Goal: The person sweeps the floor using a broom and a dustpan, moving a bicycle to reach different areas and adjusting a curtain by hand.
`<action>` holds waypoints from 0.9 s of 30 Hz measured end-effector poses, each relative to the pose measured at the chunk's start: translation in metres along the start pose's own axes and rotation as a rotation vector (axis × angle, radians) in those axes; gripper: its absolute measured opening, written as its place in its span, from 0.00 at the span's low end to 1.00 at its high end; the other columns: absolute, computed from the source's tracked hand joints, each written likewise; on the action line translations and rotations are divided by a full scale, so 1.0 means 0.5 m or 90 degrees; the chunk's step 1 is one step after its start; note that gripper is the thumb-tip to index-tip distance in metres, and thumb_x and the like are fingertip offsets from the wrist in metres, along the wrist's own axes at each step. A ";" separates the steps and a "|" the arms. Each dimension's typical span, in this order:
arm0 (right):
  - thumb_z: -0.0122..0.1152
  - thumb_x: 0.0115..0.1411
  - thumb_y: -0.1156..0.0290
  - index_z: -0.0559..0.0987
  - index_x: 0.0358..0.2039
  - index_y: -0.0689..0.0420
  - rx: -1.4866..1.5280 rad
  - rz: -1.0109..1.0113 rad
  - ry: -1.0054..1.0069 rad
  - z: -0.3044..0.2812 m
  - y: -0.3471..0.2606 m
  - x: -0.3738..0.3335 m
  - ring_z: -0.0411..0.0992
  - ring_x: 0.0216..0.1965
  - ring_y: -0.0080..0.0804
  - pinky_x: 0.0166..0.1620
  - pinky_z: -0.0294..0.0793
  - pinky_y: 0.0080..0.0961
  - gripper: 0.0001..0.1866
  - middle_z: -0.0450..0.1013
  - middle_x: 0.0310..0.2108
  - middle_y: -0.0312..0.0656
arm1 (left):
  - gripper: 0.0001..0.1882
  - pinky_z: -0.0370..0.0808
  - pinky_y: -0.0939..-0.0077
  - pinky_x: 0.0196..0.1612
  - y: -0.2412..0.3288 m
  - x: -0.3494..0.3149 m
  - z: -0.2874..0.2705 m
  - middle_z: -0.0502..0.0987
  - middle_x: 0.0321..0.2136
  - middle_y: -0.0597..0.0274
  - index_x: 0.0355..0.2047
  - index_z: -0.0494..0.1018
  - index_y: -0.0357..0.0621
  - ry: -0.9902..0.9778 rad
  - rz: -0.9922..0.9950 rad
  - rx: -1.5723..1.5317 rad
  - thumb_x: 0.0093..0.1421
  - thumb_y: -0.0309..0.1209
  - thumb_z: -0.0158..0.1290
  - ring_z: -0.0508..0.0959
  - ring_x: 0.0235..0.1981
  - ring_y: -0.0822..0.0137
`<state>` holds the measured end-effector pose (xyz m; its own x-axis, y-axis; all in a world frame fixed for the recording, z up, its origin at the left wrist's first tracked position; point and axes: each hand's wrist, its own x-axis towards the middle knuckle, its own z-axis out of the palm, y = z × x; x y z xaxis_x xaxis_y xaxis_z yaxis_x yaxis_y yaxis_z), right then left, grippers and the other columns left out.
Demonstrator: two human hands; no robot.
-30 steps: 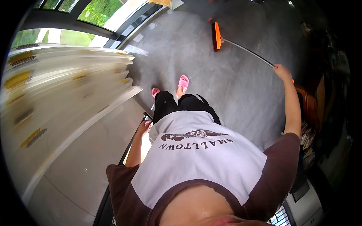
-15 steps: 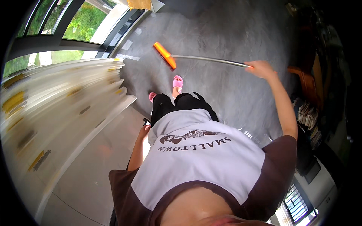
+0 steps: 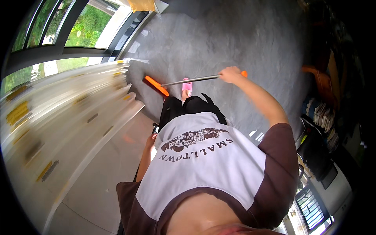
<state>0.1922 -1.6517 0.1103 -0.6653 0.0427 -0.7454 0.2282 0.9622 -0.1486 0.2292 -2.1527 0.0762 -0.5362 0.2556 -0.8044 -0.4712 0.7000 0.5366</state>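
Observation:
My right hand (image 3: 232, 74) is closed around the thin metal handle of a broom (image 3: 197, 78), near its orange end. The orange broom head (image 3: 156, 85), with dark bristles, rests on the grey floor just in front of my feet, near the curtain's edge. One pink slipper (image 3: 187, 87) shows beside the handle; my other foot is hidden. By my left hip, my left hand (image 3: 152, 139) appears curled at a small dark object (image 3: 156, 127). Most of its fingers are hidden, and what it holds is unclear.
A pale patterned curtain (image 3: 78, 113) hangs along my left side, beside dark-framed glass doors (image 3: 90, 49). Grey floor (image 3: 250, 43) stretches ahead. At the right stand an orange-brown wooden piece of furniture (image 3: 319, 84) and stacked papers or books (image 3: 322, 115).
My right hand has moved left and slightly nearer, drawing the broom with it. The broom head has swept left and toward my feet. My left hand stays by my hip.

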 end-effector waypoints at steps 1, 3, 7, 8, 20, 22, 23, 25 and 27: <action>0.41 0.47 0.61 0.70 0.37 0.44 0.013 0.018 -0.004 -0.008 0.025 -0.022 0.66 0.35 0.35 0.36 0.65 0.31 0.15 0.68 0.32 0.36 | 0.12 0.65 0.80 0.33 -0.044 0.009 0.000 0.71 0.28 0.58 0.32 0.67 0.38 -0.001 -0.004 0.003 0.49 0.31 0.44 0.69 0.31 0.70; 0.41 0.47 0.60 0.69 0.37 0.44 0.037 0.040 0.039 -0.009 0.090 -0.064 0.66 0.35 0.37 0.36 0.65 0.31 0.16 0.68 0.32 0.37 | 0.12 0.64 0.81 0.34 -0.174 0.049 0.000 0.70 0.30 0.58 0.33 0.66 0.37 -0.036 -0.039 -0.108 0.49 0.30 0.44 0.69 0.32 0.71; 0.42 0.47 0.63 0.70 0.34 0.47 0.065 0.155 0.057 -0.017 0.209 -0.171 0.65 0.35 0.38 0.35 0.64 0.34 0.13 0.68 0.33 0.40 | 0.13 0.64 0.81 0.35 -0.192 0.064 -0.017 0.70 0.31 0.58 0.34 0.66 0.36 -0.091 -0.070 -0.183 0.49 0.30 0.44 0.69 0.33 0.71; 0.42 0.48 0.63 0.70 0.35 0.46 0.077 0.195 0.056 -0.020 0.230 -0.199 0.65 0.36 0.38 0.36 0.64 0.33 0.14 0.68 0.33 0.40 | 0.13 0.65 0.81 0.35 -0.167 0.060 -0.022 0.70 0.30 0.58 0.34 0.66 0.36 -0.081 -0.074 -0.143 0.49 0.30 0.44 0.69 0.33 0.70; 0.41 0.50 0.63 0.68 0.39 0.45 -0.048 0.468 0.132 -0.024 0.364 -0.314 0.67 0.32 0.39 0.34 0.65 0.31 0.14 0.69 0.30 0.43 | 0.11 0.68 0.83 0.28 0.114 0.026 -0.044 0.70 0.26 0.61 0.35 0.65 0.38 -0.029 -0.105 0.048 0.52 0.29 0.40 0.69 0.27 0.74; 0.41 0.50 0.63 0.68 0.38 0.45 -0.081 0.431 0.152 -0.051 0.355 -0.316 0.66 0.31 0.39 0.34 0.65 0.31 0.14 0.69 0.29 0.43 | 0.10 0.67 0.83 0.28 0.113 0.029 -0.045 0.70 0.26 0.62 0.34 0.65 0.39 -0.029 -0.088 0.068 0.52 0.29 0.41 0.69 0.27 0.75; 0.41 0.50 0.63 0.68 0.38 0.46 -0.114 0.391 0.170 -0.067 0.347 -0.319 0.66 0.31 0.39 0.33 0.65 0.32 0.14 0.69 0.28 0.43 | 0.10 0.67 0.84 0.28 0.111 0.030 -0.045 0.70 0.26 0.62 0.34 0.65 0.39 -0.028 -0.073 0.088 0.52 0.29 0.41 0.69 0.27 0.75; 0.42 0.50 0.63 0.69 0.38 0.46 -0.134 0.374 0.194 -0.088 0.342 -0.322 0.66 0.30 0.40 0.33 0.65 0.32 0.14 0.69 0.27 0.44 | 0.10 0.66 0.84 0.29 0.077 0.049 -0.053 0.70 0.25 0.63 0.34 0.66 0.39 -0.046 -0.070 0.084 0.52 0.29 0.41 0.69 0.27 0.75; 0.42 0.50 0.63 0.69 0.37 0.46 -0.151 0.357 0.216 -0.108 0.324 -0.330 0.66 0.30 0.40 0.32 0.65 0.32 0.14 0.69 0.26 0.44 | 0.10 0.66 0.84 0.29 0.037 0.071 -0.061 0.70 0.25 0.63 0.33 0.66 0.40 -0.065 -0.068 0.082 0.51 0.29 0.42 0.70 0.28 0.74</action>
<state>0.3004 -1.4885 0.2444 -0.6863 0.5950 -0.4183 0.4666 0.8013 0.3745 0.1800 -2.1512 0.0654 -0.4111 0.2371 -0.8802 -0.4249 0.8045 0.4151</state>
